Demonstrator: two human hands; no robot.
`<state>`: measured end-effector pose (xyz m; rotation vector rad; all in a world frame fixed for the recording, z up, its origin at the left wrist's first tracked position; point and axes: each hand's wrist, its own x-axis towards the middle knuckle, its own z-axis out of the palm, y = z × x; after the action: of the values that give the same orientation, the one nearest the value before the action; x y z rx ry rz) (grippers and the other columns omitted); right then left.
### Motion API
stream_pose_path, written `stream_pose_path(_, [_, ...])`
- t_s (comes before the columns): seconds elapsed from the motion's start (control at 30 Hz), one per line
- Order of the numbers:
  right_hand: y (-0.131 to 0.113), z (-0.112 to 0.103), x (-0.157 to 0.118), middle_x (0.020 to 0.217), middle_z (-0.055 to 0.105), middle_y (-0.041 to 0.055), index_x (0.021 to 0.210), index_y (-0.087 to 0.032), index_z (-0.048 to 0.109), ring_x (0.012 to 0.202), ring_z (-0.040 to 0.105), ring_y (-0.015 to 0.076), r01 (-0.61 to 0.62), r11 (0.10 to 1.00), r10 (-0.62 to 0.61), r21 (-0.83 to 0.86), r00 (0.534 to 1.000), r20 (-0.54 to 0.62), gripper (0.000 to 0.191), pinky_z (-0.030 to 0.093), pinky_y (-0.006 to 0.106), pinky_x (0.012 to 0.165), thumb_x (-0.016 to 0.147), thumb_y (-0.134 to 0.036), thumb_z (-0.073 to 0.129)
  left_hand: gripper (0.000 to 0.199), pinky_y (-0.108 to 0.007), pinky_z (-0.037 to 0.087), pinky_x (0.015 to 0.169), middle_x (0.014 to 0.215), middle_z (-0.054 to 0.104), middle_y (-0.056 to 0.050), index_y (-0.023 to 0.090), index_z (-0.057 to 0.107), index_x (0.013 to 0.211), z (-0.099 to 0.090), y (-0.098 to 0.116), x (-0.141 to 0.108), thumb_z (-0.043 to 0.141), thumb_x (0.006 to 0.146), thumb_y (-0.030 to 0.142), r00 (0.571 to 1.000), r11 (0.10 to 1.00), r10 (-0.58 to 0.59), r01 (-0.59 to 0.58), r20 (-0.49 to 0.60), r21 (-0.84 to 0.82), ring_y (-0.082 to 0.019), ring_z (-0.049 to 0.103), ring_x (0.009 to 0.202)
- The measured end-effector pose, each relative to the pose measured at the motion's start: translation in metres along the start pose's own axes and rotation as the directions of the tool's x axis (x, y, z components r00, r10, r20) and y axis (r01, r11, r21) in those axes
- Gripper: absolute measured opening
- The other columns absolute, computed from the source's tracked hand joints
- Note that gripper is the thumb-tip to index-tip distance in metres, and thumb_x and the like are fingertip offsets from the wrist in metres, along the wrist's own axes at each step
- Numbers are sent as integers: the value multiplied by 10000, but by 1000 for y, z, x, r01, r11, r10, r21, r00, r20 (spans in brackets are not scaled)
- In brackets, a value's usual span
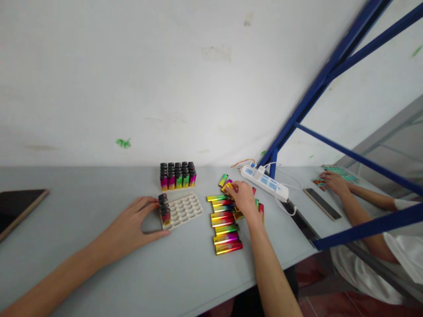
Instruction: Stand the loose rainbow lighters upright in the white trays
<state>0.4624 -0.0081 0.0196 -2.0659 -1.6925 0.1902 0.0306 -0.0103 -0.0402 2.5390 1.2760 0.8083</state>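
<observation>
My left hand (132, 226) spans the left end of a white tray (185, 210) with rows of round hollows, thumb at its front corner and fingers at its back left. Three black-topped lighters (165, 209) stand upright in the tray's left column. Over a loose pile of shiny gradient-coloured lighters, my right hand (243, 197) has its fingers closed on a yellow lighter (228, 186). Several more lighters (226, 219) lie on their sides in a column left of that hand. Behind the tray stands a packed block of upright lighters (178, 176).
A white power strip (264, 181) with cables lies behind the pile, beside a blue metal frame (297, 114). Beyond the frame, another person's hands (335, 182) work near small coloured pieces. A dark flat panel (21, 209) lies on the grey table (99, 198) at far left.
</observation>
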Motion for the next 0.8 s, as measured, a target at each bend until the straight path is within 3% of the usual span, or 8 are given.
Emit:
stream_pose_path(0.07, [-2, 1, 2, 1158, 931, 142, 1170, -233, 938, 1107, 844, 324, 63, 982, -52, 180, 996, -66, 161, 619, 411, 1041, 1155, -378, 870, 859, -607, 750, 1303, 1512, 932, -174, 257, 947, 1341, 0, 0, 0, 814, 1009, 1038, 1000, 1000, 11, -12, -17, -19, -451, 896, 1394])
stream_pose_path(0.17, [-10, 4, 0, 996, 891, 71, 1163, -264, 917, 896, 795, 282, 126, 875, -84, 467, 991, -108, 344, 617, 385, 903, 1129, -603, 871, 829, -605, 757, 1295, 1487, 947, -170, 278, 957, 1308, -4, 2, 2, 834, 993, 1035, 1000, 998, 3, -4, -13, -61, -459, 906, 1385])
stream_pose_path(0.27, [-22, 9, -3, 897, 840, 45, 1086, -271, 912, 825, 735, 266, 124, 781, -80, 613, 992, -99, 553, 565, 365, 777, 1073, -819, 835, 829, -610, 742, 1321, 1500, 947, -172, 274, 960, 1316, -9, 8, 5, 848, 981, 1023, 999, 995, -26, 27, 20, -92, -470, 903, 1408])
stream_pose_path(0.33, [-30, 12, -4, 817, 757, 22, 989, -270, 891, 782, 670, 245, 73, 740, -51, 668, 997, -52, 609, 507, 341, 690, 1036, -873, 818, 837, -626, 742, 1322, 1509, 945, -184, 265, 964, 1321, -13, 12, 5, 855, 969, 1017, 999, 994, -33, 36, 27, -105, -482, 904, 1409])
stream_pose_path(0.4, [-37, 15, -6, 759, 659, -17, 994, -269, 890, 725, 584, 213, -4, 672, -21, 741, 999, 24, 612, 444, 315, 619, 998, -880, 840, 809, -631, 743, 1318, 1522, 942, -191, 259, 966, 1335, -14, 14, 5, 873, 971, 975, 999, 992, -33, 36, 30, -118, -487, 902, 1416])
stream_pose_path(0.53, [-51, 16, -14, 729, 553, -90, 1206, -246, 919, 631, 451, 144, -91, 482, -53, 871, 990, 133, 649, 392, 294, 564, 857, -783, 1021, 770, -629, 731, 1337, 1550, 929, -199, 242, 960, 1367, -13, 14, 3, 910, 977, 905, 999, 989, -39, 42, 29, -142, -491, 891, 1448])
stream_pose_path(0.63, [-62, 13, -23, 745, 559, -122, 1174, -246, 863, 565, 413, 96, -174, 377, -88, 910, 971, 222, 688, 393, 277, 515, 742, -697, 1153, 783, -656, 737, 1329, 1546, 928, -202, 245, 954, 1365, -11, 12, 2, 928, 959, 913, 999, 988, -41, 44, 24, -148, -500, 894, 1445])
stream_pose_path(0.8, [-76, 10, -33, 652, 493, -158, 1043, -255, 782, 499, 343, 75, -308, 328, -130, 893, 921, 366, 694, 336, 240, 428, 701, -689, 1203, 747, -650, 757, 1298, 1525, 935, -211, 236, 949, 1358, -11, 10, 2, 953, 964, 870, 999, 989, -41, 44, 27, -141, -490, 913, 1406])
